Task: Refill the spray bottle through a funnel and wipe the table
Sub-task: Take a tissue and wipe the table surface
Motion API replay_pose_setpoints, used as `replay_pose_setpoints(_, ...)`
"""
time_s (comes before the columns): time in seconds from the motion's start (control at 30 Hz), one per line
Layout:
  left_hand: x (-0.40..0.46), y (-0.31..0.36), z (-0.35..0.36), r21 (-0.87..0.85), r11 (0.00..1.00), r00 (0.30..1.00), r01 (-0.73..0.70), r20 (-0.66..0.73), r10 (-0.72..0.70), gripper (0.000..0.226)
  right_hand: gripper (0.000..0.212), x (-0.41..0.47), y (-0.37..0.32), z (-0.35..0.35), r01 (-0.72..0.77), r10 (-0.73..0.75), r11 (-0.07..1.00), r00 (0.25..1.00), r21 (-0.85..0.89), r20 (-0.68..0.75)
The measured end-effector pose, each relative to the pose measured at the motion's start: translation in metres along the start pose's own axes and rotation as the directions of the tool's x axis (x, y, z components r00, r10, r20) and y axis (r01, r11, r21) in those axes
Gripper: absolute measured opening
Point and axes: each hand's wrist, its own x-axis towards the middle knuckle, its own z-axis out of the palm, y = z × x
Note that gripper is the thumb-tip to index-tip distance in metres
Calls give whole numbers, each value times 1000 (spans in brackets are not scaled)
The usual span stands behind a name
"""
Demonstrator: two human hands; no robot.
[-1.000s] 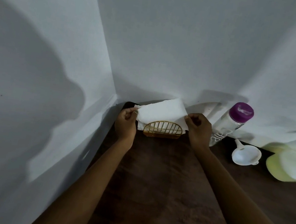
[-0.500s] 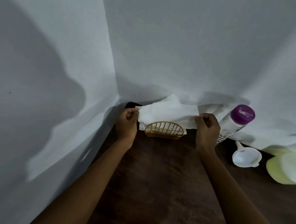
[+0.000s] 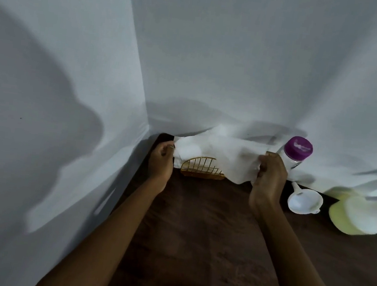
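Observation:
A white paper napkin [image 3: 220, 150] is stretched between my two hands above a small gold wire napkin holder [image 3: 201, 167] at the back of the dark wooden table [image 3: 194, 239]. My left hand [image 3: 160, 160] pinches its left edge. My right hand [image 3: 268, 177] grips its right end, pulled out past the holder. Just behind my right hand stands a clear bottle with a purple cap [image 3: 298, 149]. A white funnel [image 3: 304, 201] lies on the table to its right.
A pale yellow jug [image 3: 355, 216] rests at the right, partly blurred. White walls meet in a corner close behind the holder and along the table's left side. Crumbs speckle the near part of the table.
My right hand has drawn the napkin out to the right and a little toward me, spreading it wider. My left hand has stayed at the holder's left edge.

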Motion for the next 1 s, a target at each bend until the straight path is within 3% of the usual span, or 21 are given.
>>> replay_pose_setpoints(0.07,-13,6,-3,15,999,988,52,-149,-49,35,20,-9,-4,-5,-32,32,999,999,17,-3)
replay_pose_setpoints(0.17,-51,16,-8,35,999,925,-25,-378,37,35,28,-23,-12,-16,-115,112,988,993,105,28)
replay_pose_setpoints(0.23,-84,22,-12,-19,999,956,-36,-291,29,31,30,-39,-22,-23,-202,191,962,979,186,73)
replay_pose_setpoints(0.3,-118,32,-16,-110,990,996,84,13,-83,38,28,-57,-30,-33,-279,263,933,960,227,98)
replay_pose_setpoints(0.4,-162,52,-22,-105,973,883,207,448,-140,67,28,-86,-38,-53,-347,324,910,937,228,130)
replay_pose_setpoints(0.47,-185,60,-26,-118,980,825,160,561,-67,54,28,-103,-40,-73,-348,322,915,935,206,150)
replay_pose_setpoints(0.53,-202,63,-27,-140,984,807,110,591,-6,35,26,-114,-37,-94,-342,320,925,936,168,145)
replay_pose_setpoints(0.63,-228,61,-25,-144,987,861,73,508,11,17,18,-128,-35,-128,-346,324,929,932,132,165)
replay_pose_setpoints(0.8,-274,54,-25,-35,999,890,-12,455,26,9,18,-145,-43,-179,-254,251,967,963,16,101)
replay_pose_setpoints(0.9,-300,52,-21,-56,997,901,-50,429,70,7,37,-155,-49,-203,-118,142,983,973,-139,179)
replay_pose_setpoints(1.0,-328,47,-16,-32,997,915,-67,397,74,15,29,-160,-57,-225,122,15,926,934,-358,357)
